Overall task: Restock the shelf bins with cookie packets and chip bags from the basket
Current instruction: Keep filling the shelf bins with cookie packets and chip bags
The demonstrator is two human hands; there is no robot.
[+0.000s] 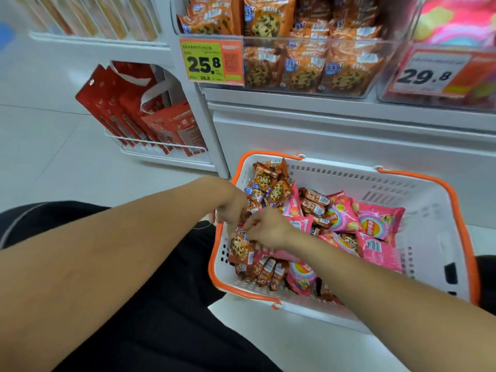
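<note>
Both hands are down at the near-left corner of the basket point(418, 183), a white plastic one with orange rim and handles, sitting on the floor against the base of the white shelf unit point(322, 135). Left hand point(233, 204) has its fingers curled down, pinching the top edge of a cookie packet point(240, 248), orange-brown with a chocolate chip cookie printed on it. Right hand point(268, 229) comes in from the right, fingers curled, pinching the same packet at its upper edge. So both hands grip that one packet, which rests against the left wall of the basket, on top of other packets.

More cookie packets point(268, 183) pile up in the far-left corner of the basket, and a row of them lies just below the held one. Pink chip bags point(375, 226) fill the middle and right of the pile, some face up, some showing barcodes. The right part of the basket shows bare white wall.

Up on the shelf, a clear bin point(316, 65) holds upright cookie packets of the same kind, with a yellow-orange price tag point(212, 61) reading 25.8 on its left front. To its right another clear bin point(442, 76) holds pink bags, tagged 29.8. Red paper bags point(134, 111) stand in a white wire rack on the left end of the shelf unit. Black trousers point(150, 304) cover the person's knees at bottom left.
</note>
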